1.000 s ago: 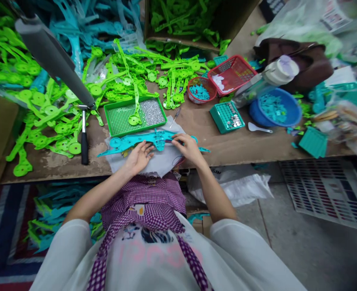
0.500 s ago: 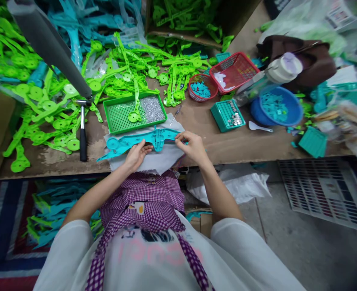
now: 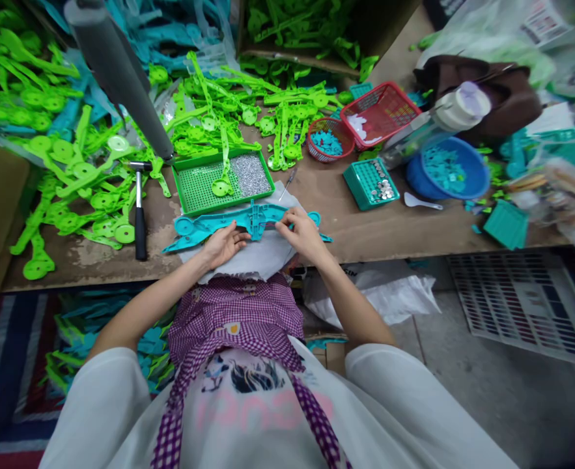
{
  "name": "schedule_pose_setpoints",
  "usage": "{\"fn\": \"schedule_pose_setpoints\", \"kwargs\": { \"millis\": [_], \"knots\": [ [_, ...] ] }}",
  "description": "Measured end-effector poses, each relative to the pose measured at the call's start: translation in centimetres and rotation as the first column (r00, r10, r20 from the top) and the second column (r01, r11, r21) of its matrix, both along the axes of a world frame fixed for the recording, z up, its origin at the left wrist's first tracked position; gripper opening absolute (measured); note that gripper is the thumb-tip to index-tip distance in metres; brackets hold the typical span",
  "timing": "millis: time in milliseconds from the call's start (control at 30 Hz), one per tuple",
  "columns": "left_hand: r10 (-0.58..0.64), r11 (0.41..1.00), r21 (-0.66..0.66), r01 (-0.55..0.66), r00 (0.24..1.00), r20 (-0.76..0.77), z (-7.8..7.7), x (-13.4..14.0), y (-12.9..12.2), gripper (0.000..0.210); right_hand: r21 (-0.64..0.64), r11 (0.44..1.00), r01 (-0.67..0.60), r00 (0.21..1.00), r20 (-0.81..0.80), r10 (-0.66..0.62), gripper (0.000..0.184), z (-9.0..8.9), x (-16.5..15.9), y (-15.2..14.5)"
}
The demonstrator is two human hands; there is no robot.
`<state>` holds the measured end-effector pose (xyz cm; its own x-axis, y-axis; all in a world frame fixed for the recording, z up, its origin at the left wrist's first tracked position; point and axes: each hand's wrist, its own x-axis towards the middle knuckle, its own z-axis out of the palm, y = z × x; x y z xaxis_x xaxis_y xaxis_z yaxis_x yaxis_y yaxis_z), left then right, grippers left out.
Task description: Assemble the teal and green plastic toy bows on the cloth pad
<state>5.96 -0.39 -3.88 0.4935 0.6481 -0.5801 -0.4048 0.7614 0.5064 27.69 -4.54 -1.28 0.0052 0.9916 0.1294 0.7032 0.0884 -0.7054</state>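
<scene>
A long teal plastic toy part (image 3: 204, 225) lies across a white cloth (image 3: 258, 257) at the near edge of the workbench. My left hand (image 3: 223, 242) rests on its middle from below, fingers touching the raised centre piece. My right hand (image 3: 301, 233) grips the part's right section, fingers curled over it. Just behind the part sits a green tray (image 3: 196, 189) holding small silver screws and one green piece.
A hammer (image 3: 139, 212) lies left of the tray among heaps of green plastic parts (image 3: 72, 176). To the right stand a small teal tray of metal discs (image 3: 371, 184), red baskets (image 3: 378, 114) and a blue bowl (image 3: 450, 172). A grey padded bar (image 3: 121, 75) slants over the bench.
Both hands stayed on the teal part. My right hand shifted slightly left along it, and the view drifted a little to the right.
</scene>
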Motion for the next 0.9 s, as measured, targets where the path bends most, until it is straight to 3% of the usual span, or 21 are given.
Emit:
{"fn": "schedule_pose_setpoints", "kwargs": {
  "millis": [100, 233, 500, 600, 767, 900],
  "knots": [
    [0.002, 1.000, 0.013, -0.002, 1.000, 0.017, -0.2, 0.1, -0.1, 0.030, 0.029, 0.999, 0.036, 0.988, 0.146, -0.040, 0.021, 0.9, -1.1, -0.7],
    [-0.005, 1.000, 0.006, 0.005, 1.000, 0.020, 0.1, 0.2, -0.2, 0.027, -0.039, 0.998, 0.039, 0.946, 0.323, -0.025, 0.026, 1.1, -2.2, -1.2],
    [0.051, 0.999, -0.007, -0.051, 0.998, 0.029, 0.4, 0.3, -0.3, 0.025, -0.074, 0.997, 0.036, 0.983, 0.184, -0.022, 0.022, 0.2, -0.9, -0.9],
    [0.056, 0.998, -0.010, -0.056, 0.998, 0.011, 0.0, 0.1, -0.4, 0.024, -0.075, 0.995, 0.061, 0.975, 0.219, -0.043, 0.023, 0.4, -1.0, -1.1],
    [0.087, 0.996, 0.008, -0.087, 0.996, 0.012, -0.8, -0.2, -0.4, 0.023, -0.008, 0.995, 0.099, 0.886, 0.456, -0.084, 0.029, 0.9, -2.2, -1.9],
    [0.086, 0.996, 0.033, -0.089, 0.994, 0.063, -1.0, -0.3, -0.3, 0.026, -0.061, 0.994, 0.089, 0.804, 0.594, -0.036, 0.032, 0.9, -2.9, -2.2]
  ]
}}
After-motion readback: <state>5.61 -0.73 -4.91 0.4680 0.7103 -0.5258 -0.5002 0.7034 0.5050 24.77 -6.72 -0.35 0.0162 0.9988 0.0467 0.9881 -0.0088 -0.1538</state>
